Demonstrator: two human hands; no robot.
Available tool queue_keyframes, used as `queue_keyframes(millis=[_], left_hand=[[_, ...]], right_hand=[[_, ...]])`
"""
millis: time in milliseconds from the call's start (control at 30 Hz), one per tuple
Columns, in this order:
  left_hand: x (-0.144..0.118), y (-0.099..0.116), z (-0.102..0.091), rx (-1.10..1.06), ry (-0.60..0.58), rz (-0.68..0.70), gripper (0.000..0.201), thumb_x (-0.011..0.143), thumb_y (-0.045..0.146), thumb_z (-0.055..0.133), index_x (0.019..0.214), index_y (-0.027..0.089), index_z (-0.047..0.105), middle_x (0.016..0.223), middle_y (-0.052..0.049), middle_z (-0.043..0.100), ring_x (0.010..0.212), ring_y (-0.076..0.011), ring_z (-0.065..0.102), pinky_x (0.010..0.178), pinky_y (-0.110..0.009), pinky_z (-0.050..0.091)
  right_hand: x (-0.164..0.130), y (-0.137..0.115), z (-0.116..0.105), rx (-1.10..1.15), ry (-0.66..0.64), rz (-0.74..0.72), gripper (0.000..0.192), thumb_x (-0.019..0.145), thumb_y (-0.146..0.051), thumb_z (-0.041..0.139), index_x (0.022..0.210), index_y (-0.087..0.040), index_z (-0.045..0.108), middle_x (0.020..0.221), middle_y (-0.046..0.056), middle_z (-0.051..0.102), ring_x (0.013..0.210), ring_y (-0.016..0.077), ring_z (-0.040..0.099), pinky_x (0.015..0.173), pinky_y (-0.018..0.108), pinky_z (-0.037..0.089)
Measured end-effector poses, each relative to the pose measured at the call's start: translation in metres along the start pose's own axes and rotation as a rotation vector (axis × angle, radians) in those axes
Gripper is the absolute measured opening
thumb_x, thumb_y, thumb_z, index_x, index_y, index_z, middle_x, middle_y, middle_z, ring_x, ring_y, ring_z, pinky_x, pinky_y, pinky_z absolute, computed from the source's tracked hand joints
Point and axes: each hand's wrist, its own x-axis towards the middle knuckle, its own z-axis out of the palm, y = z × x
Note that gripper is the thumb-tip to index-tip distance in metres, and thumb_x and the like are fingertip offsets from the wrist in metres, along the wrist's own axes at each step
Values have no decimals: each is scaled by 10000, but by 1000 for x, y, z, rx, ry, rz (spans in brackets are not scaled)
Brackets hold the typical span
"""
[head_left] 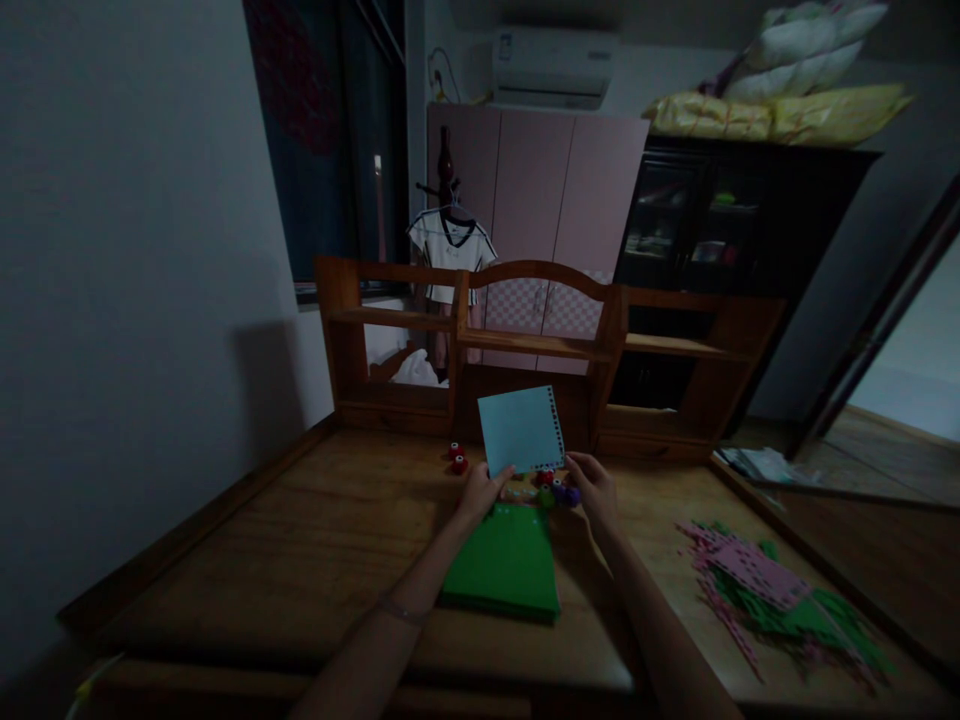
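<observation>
Pale blue, the square paper sheet [520, 428] stands upright over the wooden desk [315, 540], pinched at its lower corners: left hand [480, 490] closed on one, right hand [592, 483] on the other. A row of punched holes already lines its right edge. Small red and purple craft punches [559, 489] lie just below, behind a green paper stack [504, 565]. Judging by this, punching is midway; next, another edge needs aligning squarely in a punch.

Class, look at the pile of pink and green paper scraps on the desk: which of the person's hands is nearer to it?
Right. The right hand lies left of the scrap pile, well apart; the left hand is farther left, holding the light blue sheet.
</observation>
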Motion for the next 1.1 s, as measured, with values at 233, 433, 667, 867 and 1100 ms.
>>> queue_keyframes(millis=[233,433,667,867,1100], left_hand=[[-2,6,0,3,-2,-24,421,682,520,615,567,121,546,431,-4,501,390,-102,450,433,-211,343],[-2,3,-1,10,-9,-1,432,700,522,600,660,92,616,454,-8,512,415,-102,465,453,-210,354],[-5,14,0,-16,1,-38,444,685,515,610,684,72,644,424,5,474,398,-95,429,434,-209,333],[-3,8,0,-12,11,-18,420,706,504,596,670,87,629,432,2,492,399,-99,443,434,-206,336],[0,1,0,15,13,-5,428,706,513,598,656,89,624,445,-11,509,412,-105,461,442,-206,346]], right_hand=[[-1,2,1,17,19,18,446,733,-545,595,937,-152,642,767,68,642,596,165,558,525,263,436],[-1,2,0,17,9,5,420,745,-522,599,950,-158,642,785,60,647,592,158,558,531,260,435],[0,1,0,9,4,-4,409,752,-511,594,956,-160,643,807,63,651,606,155,558,545,260,438],[0,1,1,7,19,9,444,731,-542,595,947,-157,647,795,71,650,602,162,557,527,260,437],[0,0,1,1,8,9,431,738,-536,588,943,-161,641,774,66,641,586,159,548,517,258,436]])
